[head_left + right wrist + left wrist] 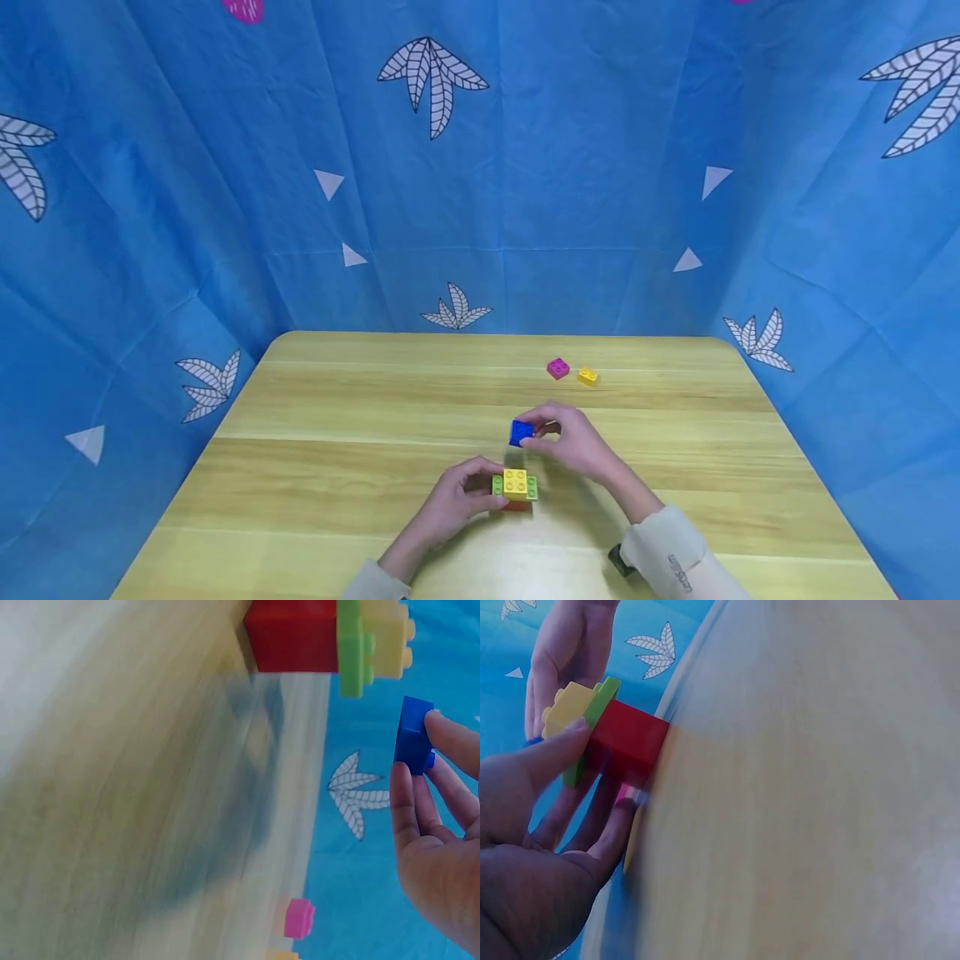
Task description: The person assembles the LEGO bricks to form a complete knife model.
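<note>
A small stack of toy building bricks stands on the table: a red brick (630,742) at the bottom, a flat green brick (532,488) across it, and a yellow brick (515,482) on top. My left hand (453,504) grips this stack from the left side, thumb in front and fingers behind, at the green layer. Above and behind the stack, my right hand (573,442) pinches a blue brick (414,735) between thumb and fingers. The blue brick is held up off the table, apart from the stack.
Toward the back of the wooden table (337,400) lie a pink brick (558,368) and a small yellow-orange brick (588,377). A dark object (620,560) sits by the right sleeve. A blue patterned curtain (570,167) surrounds the table's back and sides.
</note>
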{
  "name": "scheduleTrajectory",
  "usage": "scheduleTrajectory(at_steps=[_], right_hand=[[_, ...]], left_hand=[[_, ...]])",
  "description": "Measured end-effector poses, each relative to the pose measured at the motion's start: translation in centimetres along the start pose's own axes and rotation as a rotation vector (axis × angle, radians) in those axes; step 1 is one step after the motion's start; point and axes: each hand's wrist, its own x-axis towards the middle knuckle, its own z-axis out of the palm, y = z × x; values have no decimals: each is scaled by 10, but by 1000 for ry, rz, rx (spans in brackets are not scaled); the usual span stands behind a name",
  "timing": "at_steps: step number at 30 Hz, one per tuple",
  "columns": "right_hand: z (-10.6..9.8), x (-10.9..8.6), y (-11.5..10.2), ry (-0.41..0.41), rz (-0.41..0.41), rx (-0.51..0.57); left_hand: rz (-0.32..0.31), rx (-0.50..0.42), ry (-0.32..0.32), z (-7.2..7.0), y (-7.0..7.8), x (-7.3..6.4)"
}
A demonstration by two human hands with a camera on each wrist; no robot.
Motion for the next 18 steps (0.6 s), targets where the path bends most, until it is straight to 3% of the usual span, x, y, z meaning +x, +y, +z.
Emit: scheduleTrajectory(at_steps=[6, 18], right_hand=[[1, -14, -8, -40, -53, 36], [9, -31, -16, -103, -65, 25]], left_hand=[[10, -6, -9, 0, -1, 0], [10, -14, -24, -1, -3, -1]])
